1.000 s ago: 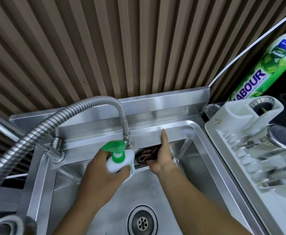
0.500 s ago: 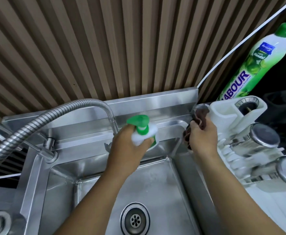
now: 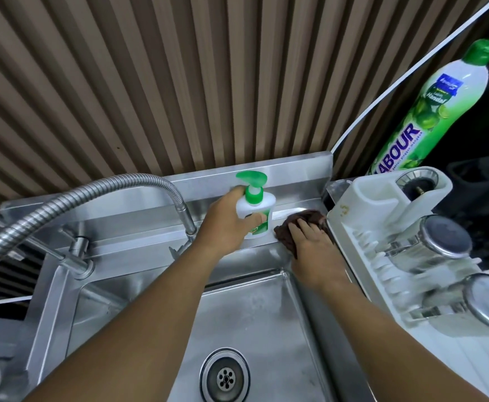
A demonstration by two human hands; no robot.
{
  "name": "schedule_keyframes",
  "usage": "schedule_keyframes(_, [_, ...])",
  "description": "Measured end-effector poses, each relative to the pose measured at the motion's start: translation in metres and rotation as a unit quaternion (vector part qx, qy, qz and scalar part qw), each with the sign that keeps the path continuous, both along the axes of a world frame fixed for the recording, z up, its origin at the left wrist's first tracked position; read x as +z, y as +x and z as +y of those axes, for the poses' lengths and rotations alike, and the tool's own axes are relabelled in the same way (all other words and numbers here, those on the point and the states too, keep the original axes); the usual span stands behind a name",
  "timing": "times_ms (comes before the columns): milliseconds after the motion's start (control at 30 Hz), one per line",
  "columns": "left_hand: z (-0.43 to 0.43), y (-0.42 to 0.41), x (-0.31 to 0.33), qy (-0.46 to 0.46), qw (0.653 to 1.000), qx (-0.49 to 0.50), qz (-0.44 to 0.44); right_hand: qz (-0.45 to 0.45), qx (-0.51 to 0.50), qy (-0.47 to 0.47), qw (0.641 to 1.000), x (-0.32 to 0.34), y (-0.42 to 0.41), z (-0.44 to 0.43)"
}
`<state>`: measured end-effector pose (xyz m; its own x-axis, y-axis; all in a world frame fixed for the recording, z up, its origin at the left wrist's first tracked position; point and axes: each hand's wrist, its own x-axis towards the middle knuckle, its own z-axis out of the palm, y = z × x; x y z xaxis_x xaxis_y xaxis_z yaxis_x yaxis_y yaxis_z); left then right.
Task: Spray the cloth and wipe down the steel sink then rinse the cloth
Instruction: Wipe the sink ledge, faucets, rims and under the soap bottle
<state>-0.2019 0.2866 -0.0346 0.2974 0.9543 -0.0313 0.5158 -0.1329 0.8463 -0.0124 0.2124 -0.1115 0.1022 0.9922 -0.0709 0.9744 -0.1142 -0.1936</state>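
Observation:
A steel sink point(image 3: 138, 237) fills the lower view, its drain point(image 3: 225, 378) at the bottom centre. My left hand point(image 3: 226, 227) grips a white pump bottle with a green top point(image 3: 253, 206), held just above the sink's back ledge. Right beside it, my right hand point(image 3: 314, 245) presses a dark brown cloth point(image 3: 307, 220) flat onto the ledge's far right corner, fingers spread over it. Part of the cloth is hidden under the hand.
A flexible steel faucet hose point(image 3: 92, 195) arcs from the left to the back ledge. A white dish rack point(image 3: 382, 227) with steel cups point(image 3: 437, 245) adjoins the sink on the right. A tall green dish-soap bottle point(image 3: 429, 111) stands behind it. Ribbed wall panels rise behind.
My right hand carried the cloth from the basin's back wall to the ledge's right corner and now presses it flat. My left hand moved the pump bottle right and up along the ledge.

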Motion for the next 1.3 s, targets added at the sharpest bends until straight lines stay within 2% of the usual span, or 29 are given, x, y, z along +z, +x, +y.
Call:
schedule_keyframes(233, [-0.011, -0.01, 0.002, -0.029, 1.0, 0.008, 0.01, 0.025, -0.002, 0.007, 1.0, 0.005, -0.001, -0.005])
schedule_keyframes(367, [-0.037, -0.024, 0.005, -0.024, 0.996, 0.074, 0.046, 0.034, -0.012, 0.005, 0.999, 0.015, -0.005, -0.007])
schedule_keyframes(467, [-0.08, -0.045, 0.012, -0.01, 0.992, 0.118, 0.04, 0.079, -0.026, -0.009, 0.997, 0.021, -0.006, -0.013])
schedule_keyframes(567, [-0.127, -0.075, 0.037, 0.063, 0.987, 0.145, 0.036, 0.113, -0.037, -0.025, 0.993, 0.029, -0.005, -0.025])
schedule_keyframes(667, [-0.169, -0.107, 0.084, 0.17, 0.965, 0.192, 0.059, 0.138, -0.052, -0.044, 0.988, 0.04, -0.01, -0.041])
schedule_keyframes(833, [-0.219, -0.163, 0.154, 0.367, 0.873, 0.304, 0.103, 0.161, -0.075, -0.072, 0.981, 0.067, -0.025, -0.079])
schedule_keyframes(867, [-0.221, -0.171, 0.163, 0.363, 0.866, 0.326, 0.112, 0.166, -0.089, -0.072, 0.98, 0.07, -0.028, -0.086])
schedule_keyframes(933, [-0.222, -0.193, 0.173, 0.267, 0.885, 0.349, 0.152, 0.176, -0.115, -0.065, 0.975, 0.079, -0.039, -0.106])
schedule_keyframes(1000, [-0.22, -0.213, 0.17, 0.154, 0.907, 0.324, 0.221, 0.207, -0.137, -0.068, 0.966, 0.084, -0.052, -0.127])
schedule_keyframes(1033, [-0.218, -0.222, 0.165, 0.123, 0.921, 0.291, 0.229, 0.246, -0.149, -0.065, 0.956, 0.088, -0.06, -0.137])
schedule_keyframes(1167, [-0.217, -0.238, 0.145, 0.084, 0.961, 0.193, 0.18, 0.431, -0.234, -0.057, 0.87, 0.092, -0.087, -0.176])
schedule_keyframes(1267, [-0.217, -0.235, 0.136, 0.085, 0.971, 0.147, 0.168, 0.455, -0.269, -0.047, 0.848, 0.09, -0.098, -0.197])
schedule_keyframes(1300, [-0.218, -0.231, 0.132, 0.089, 0.973, 0.132, 0.169, 0.488, -0.281, -0.054, 0.825, 0.09, -0.101, -0.204])
